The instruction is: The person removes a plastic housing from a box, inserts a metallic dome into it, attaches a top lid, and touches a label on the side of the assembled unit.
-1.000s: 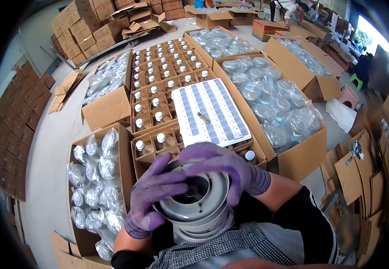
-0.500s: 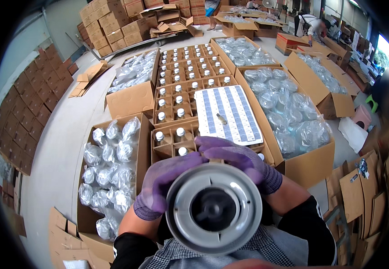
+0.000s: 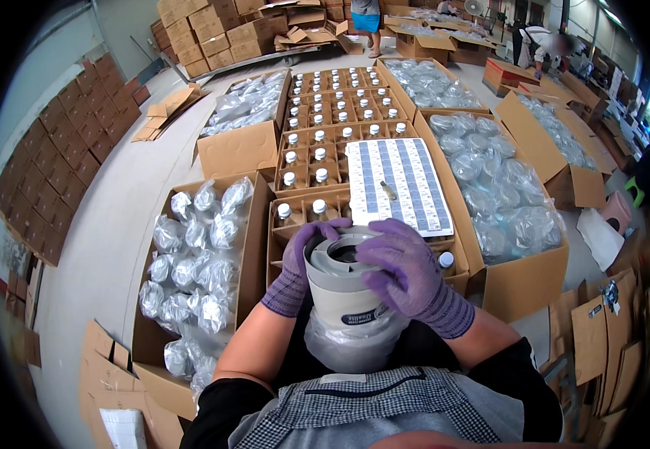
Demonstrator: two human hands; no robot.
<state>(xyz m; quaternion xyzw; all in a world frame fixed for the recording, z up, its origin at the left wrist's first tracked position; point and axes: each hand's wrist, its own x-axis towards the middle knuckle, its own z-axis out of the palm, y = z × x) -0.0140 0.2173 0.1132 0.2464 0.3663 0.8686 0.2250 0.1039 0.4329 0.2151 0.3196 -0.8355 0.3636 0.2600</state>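
In front of my chest stands a grey cylindrical appliance base (image 3: 338, 281), upright, with a ring-shaped top and a dark recess. A dark oval label sits on its side, and clear plastic (image 3: 355, 344) is bunched around its lower part. My left hand (image 3: 299, 258), in a purple glove, grips the left rim and side. My right hand (image 3: 412, 280), gloved alike, is at the right side with fingers apart, just above the label. Beyond them, a sheet of blue-and-white labels (image 3: 400, 168) lies on a divided carton of white-capped bottles (image 3: 320, 209). A small brownish object (image 3: 389, 190) rests on the sheet.
An open carton of plastic-wrapped items (image 3: 213, 247) stands at my left. Another with bagged clear containers (image 3: 490, 194) is at my right. Flattened cardboard (image 3: 598, 344) leans at the lower right. Stacked boxes (image 3: 63, 157) line the left wall. Two people (image 3: 366, 21) (image 3: 538, 45) are farther off.
The appliance base has tipped from facing me to upright and sits lower, its side and label now showing. My right hand has come off its far side to the right.
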